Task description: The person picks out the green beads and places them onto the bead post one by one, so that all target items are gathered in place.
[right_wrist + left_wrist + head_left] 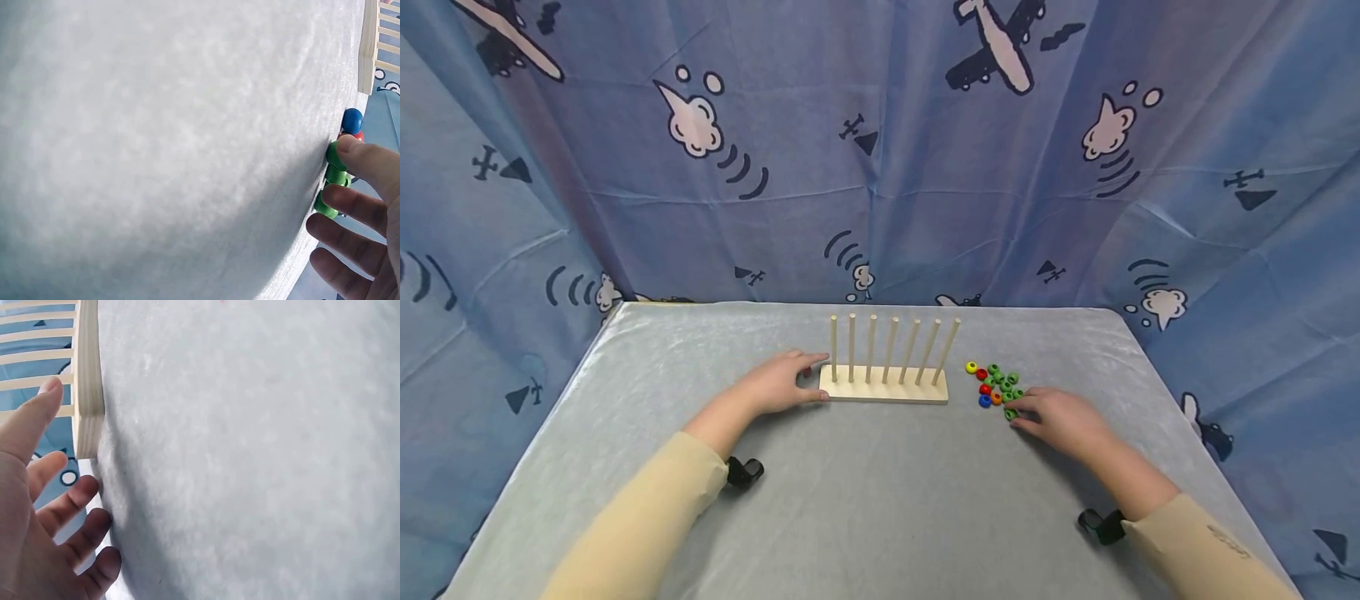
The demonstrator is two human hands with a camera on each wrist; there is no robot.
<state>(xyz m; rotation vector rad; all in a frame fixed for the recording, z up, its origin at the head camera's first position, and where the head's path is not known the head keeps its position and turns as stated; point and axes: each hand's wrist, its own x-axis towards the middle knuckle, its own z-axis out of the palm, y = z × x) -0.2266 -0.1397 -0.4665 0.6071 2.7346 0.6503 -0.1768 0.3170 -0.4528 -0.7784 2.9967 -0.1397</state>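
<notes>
Head view: with left hand [777, 384] loose at the rack [883, 392] and right hand [1066, 423] loose over beads [1006, 387], best to pinch round sides softly, likely being light, hard and rolly.

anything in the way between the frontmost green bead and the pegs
Yes, low down: the blue bead lies between that green bead and the pegs, with the orange bead close beside that line. Beyond them, nothing visible blocks the way.
</notes>
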